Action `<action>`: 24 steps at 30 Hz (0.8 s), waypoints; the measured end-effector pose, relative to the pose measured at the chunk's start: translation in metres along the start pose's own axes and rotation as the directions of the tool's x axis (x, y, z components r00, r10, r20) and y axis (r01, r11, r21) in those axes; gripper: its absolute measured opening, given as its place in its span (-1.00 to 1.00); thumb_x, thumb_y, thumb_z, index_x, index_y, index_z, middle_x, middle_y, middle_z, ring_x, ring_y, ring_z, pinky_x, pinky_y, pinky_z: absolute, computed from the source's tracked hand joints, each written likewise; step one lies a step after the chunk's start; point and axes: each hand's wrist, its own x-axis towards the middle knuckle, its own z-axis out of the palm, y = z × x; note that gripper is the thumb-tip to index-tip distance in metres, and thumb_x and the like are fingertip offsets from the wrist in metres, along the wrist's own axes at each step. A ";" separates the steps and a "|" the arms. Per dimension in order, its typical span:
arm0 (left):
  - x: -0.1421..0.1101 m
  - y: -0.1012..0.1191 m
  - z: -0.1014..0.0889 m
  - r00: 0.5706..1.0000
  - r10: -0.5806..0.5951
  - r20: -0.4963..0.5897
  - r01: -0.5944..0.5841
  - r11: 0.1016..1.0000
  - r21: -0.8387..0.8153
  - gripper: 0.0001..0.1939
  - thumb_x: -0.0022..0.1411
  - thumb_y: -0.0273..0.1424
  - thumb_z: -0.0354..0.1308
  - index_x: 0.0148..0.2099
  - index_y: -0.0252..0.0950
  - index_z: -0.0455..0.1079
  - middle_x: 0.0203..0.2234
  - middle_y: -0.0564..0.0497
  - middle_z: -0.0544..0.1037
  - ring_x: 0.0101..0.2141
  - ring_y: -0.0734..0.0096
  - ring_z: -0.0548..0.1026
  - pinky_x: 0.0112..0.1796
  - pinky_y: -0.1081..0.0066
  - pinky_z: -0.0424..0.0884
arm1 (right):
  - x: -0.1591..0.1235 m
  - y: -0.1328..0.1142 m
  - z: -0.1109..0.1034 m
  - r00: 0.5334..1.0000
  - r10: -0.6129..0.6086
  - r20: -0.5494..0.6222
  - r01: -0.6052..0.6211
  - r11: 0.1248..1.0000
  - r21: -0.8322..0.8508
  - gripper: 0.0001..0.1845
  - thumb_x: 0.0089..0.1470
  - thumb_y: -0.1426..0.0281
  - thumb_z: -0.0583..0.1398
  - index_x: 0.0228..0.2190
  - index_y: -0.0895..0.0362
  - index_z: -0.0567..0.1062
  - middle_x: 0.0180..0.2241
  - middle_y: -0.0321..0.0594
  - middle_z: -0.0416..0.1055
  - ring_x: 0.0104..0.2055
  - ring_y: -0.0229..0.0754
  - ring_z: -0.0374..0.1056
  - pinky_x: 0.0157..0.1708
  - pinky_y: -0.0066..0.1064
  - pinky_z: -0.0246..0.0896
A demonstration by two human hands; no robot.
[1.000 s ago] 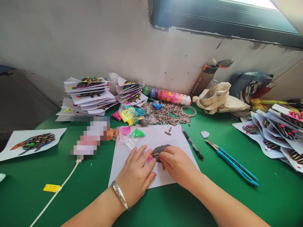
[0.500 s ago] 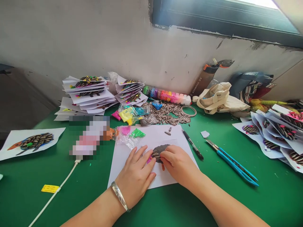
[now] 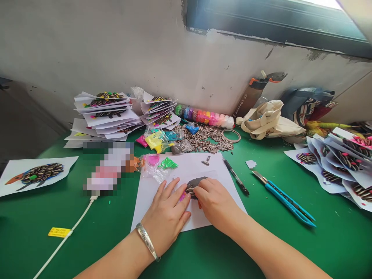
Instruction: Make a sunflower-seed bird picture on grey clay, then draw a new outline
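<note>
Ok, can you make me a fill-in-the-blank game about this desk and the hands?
1. The right hand is at a dark patch that has striped ____ on it.
2. The bracelet is on the ____ wrist.
3. The cutter to the right of the pen has a ____ handle.
4. The tabletop is coloured ____.

Missing words: seeds; left; blue; green.

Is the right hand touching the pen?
Apart. The head view shows it: a strip of bare white paper lies between the right hand and the pen.
</note>
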 end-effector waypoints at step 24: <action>0.003 -0.003 -0.008 0.999 0.005 -0.034 -0.005 1.000 0.004 -0.66 0.33 -0.34 0.00 0.08 -0.27 0.41 0.08 -0.14 0.43 0.19 -0.04 0.21 0.15 -0.16 0.15 | -0.001 0.005 -0.011 0.997 0.068 0.029 -0.072 0.978 0.195 -0.70 0.16 0.56 0.05 -0.56 0.14 0.43 -0.50 -0.26 0.31 -0.41 -0.25 0.19 -0.35 -0.39 0.07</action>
